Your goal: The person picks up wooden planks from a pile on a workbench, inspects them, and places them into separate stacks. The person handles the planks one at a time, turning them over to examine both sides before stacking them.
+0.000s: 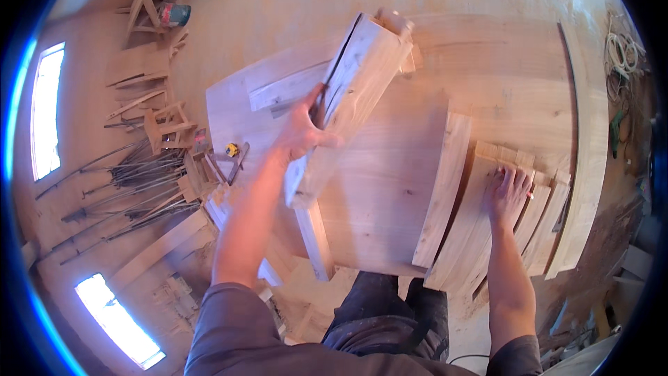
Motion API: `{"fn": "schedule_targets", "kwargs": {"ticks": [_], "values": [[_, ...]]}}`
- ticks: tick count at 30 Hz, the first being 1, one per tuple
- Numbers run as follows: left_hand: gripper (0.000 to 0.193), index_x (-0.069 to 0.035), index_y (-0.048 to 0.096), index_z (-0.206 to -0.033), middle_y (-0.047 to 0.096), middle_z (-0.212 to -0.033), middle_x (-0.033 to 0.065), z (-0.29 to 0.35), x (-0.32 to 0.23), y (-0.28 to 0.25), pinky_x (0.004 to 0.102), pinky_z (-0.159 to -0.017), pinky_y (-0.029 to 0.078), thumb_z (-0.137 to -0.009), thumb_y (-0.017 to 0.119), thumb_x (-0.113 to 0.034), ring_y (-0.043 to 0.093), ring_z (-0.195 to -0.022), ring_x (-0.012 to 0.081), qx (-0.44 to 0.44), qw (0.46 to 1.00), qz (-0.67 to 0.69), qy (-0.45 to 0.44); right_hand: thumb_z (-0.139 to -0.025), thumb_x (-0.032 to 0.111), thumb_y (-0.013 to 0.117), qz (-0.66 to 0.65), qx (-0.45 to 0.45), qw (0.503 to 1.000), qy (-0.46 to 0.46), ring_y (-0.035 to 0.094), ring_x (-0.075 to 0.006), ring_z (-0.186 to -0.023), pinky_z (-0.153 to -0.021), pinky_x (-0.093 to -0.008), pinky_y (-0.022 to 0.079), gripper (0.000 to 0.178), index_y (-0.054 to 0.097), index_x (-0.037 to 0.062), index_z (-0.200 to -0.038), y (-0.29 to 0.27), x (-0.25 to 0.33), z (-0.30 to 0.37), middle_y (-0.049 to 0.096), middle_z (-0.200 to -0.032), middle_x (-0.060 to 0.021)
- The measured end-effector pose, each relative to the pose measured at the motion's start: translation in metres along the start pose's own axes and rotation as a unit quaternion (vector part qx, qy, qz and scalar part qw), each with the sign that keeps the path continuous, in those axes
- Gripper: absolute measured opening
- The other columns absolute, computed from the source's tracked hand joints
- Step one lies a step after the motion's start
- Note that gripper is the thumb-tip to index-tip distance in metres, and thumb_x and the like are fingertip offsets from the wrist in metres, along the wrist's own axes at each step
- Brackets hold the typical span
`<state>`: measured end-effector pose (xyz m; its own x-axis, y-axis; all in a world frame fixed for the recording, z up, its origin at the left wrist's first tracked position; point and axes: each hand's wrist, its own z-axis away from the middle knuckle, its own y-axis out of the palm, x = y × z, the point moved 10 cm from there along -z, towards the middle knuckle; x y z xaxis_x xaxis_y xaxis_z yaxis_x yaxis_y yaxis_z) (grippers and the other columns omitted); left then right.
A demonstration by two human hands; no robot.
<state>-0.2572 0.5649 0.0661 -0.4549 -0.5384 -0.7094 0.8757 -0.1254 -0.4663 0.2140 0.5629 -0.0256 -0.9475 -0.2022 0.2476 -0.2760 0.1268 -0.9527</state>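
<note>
My left hand is closed around a thick length of pale timber, perhaps boards held together, with a dark gap along its left edge. The timber is tilted over the left half of the wooden tabletop. At the right, my right hand rests with curled fingers on a row of planks lying side by side. A small white and reddish tip pokes out beside its little finger; the rest of it is hidden. One narrower board lies just left of that row.
A yellow tape measure lies by the tabletop's left edge. Several metal bar clamps and wood scraps cover the floor at left. A long strip runs along the right side. Coiled cable lies beyond. A short board juts near me.
</note>
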Motion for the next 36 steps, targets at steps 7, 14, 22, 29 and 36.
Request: {"fn": "schedule_targets", "kwargs": {"ticks": [7, 14, 22, 29, 36], "values": [[0.097, 0.001, 0.054, -0.143, 0.068, -0.126, 0.0155, 0.094, 0.088, 0.161, 0.0422, -0.095, 0.056, -0.056, 0.081, -0.036, 0.067, -0.110, 0.0329, 0.057, 0.783, 0.605, -0.132, -0.093, 0.014, 0.066, 0.017, -0.009, 1.000, 0.005, 0.055, -0.0357, -0.100, -0.090, -0.0488, 0.044, 0.013, 0.062, 0.0123, -0.106, 0.008, -0.004, 0.005, 0.060, -0.102, -0.0116], [0.088, -0.002, 0.060, -0.138, 0.071, -0.124, 0.0175, 0.136, 0.103, 0.246, 0.0473, -0.095, 0.058, -0.064, 0.080, -0.047, 0.069, -0.109, 0.0356, -0.005, 0.703, 0.699, -0.131, -0.088, 0.012, 0.063, 0.034, 0.003, 0.999, -0.021, 0.057, -0.0349, -0.106, -0.096, -0.0494, 0.043, 0.021, 0.067, 0.0157, -0.108, 0.022, -0.009, 0.010, 0.063, -0.104, -0.0107], [0.095, -0.004, 0.057, -0.142, 0.068, -0.130, 0.0184, 0.125, 0.111, 0.253, 0.0471, -0.094, 0.058, -0.062, 0.080, -0.049, 0.067, -0.113, 0.0360, 0.032, 0.684, 0.722, -0.098, -0.086, 0.015, 0.067, 0.035, -0.058, 0.997, -0.049, 0.057, -0.0360, -0.099, -0.092, -0.0487, 0.045, 0.014, 0.068, 0.0165, -0.100, 0.025, -0.014, 0.008, 0.064, -0.100, -0.0099], [0.073, -0.002, 0.058, -0.137, 0.069, -0.120, 0.0120, 0.162, 0.167, 0.228, 0.0406, -0.088, 0.060, -0.070, 0.078, -0.025, 0.070, -0.094, 0.0251, -0.118, 0.836, 0.449, -0.292, -0.089, 0.016, 0.067, 0.009, -0.077, 0.997, -0.032, 0.057, -0.0367, -0.101, -0.094, -0.0496, 0.045, 0.012, 0.067, 0.0144, -0.101, 0.007, -0.006, 0.009, 0.063, -0.098, -0.0115], [0.103, -0.001, 0.039, -0.154, 0.053, -0.140, 0.0234, 0.141, 0.128, 0.218, 0.0468, -0.107, 0.044, -0.071, 0.089, -0.034, 0.051, -0.130, 0.0362, -0.180, 0.973, 0.033, -0.141, -0.088, 0.015, 0.067, 0.018, -0.025, 0.999, -0.023, 0.056, -0.0361, -0.104, -0.095, -0.0498, 0.045, 0.015, 0.063, 0.0108, -0.102, 0.009, -0.004, 0.013, 0.061, -0.101, -0.0124]]}}
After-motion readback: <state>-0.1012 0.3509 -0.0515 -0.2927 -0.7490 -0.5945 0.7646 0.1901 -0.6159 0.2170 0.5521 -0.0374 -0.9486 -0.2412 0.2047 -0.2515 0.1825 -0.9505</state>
